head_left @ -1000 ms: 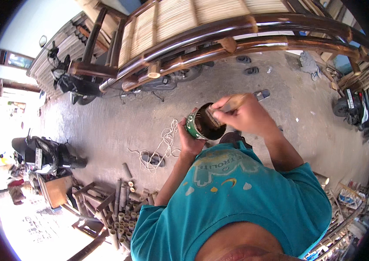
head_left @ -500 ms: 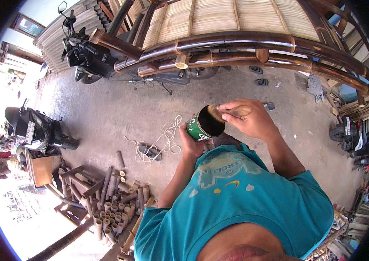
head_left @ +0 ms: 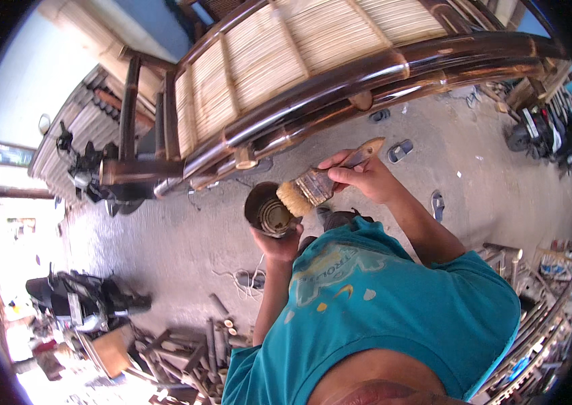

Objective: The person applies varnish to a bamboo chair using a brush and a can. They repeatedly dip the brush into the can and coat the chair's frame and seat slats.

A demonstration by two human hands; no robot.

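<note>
My left hand is wrapped round a tin can, fingers closed on its lower side. The can is tilted, so its ringed bottom and stained inner wall show. In my right hand is a wide paintbrush, gripped near where the wooden handle meets the smeared ferrule. Its pale bristles point left, at the right side of the can's mouth; I cannot tell whether they touch the rim. Just beyond both hands runs the glossy dark pole of a bamboo bench with a pale slatted top.
Sandals lie on the concrete floor to the right, and a pale rope lies at the left. Cut bamboo pieces are piled at the lower left. Motorcycles stand at the left, far left and far right.
The brush has come out of the can's mouth and is beside it. The can has tipped and moved left, showing its inside. My view has turned, and the bench looks nearer.
</note>
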